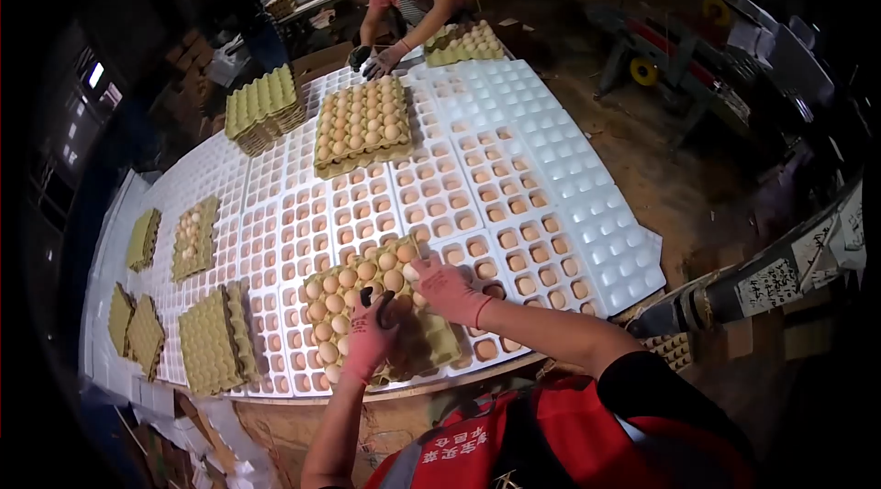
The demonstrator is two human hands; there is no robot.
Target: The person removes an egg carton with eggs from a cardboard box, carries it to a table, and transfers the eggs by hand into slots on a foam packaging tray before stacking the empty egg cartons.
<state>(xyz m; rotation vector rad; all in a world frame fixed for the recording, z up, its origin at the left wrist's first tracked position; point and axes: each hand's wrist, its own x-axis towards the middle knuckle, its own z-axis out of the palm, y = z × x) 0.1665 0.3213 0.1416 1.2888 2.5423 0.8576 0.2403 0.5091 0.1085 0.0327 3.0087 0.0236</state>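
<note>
A yellowish pulp egg tray lies in front of me on the white foam inserts, with eggs in its far and left cups and bare cups at its near right. My left hand, in a pink glove with dark fingertips, is over the tray's middle with its fingers curled down among the eggs. What those fingers hold is hidden. At the tray's right edge, my right hand, also in a pink glove, has its fingertips closed round a pale egg. Eggs fill many foam pockets nearby.
A full egg tray stack stands farther back, near a co-worker's gloved hands. Stacked pulp trays are at back left; more trays lie at left. White foam with closed domes lines the right edge. Machinery stands beyond.
</note>
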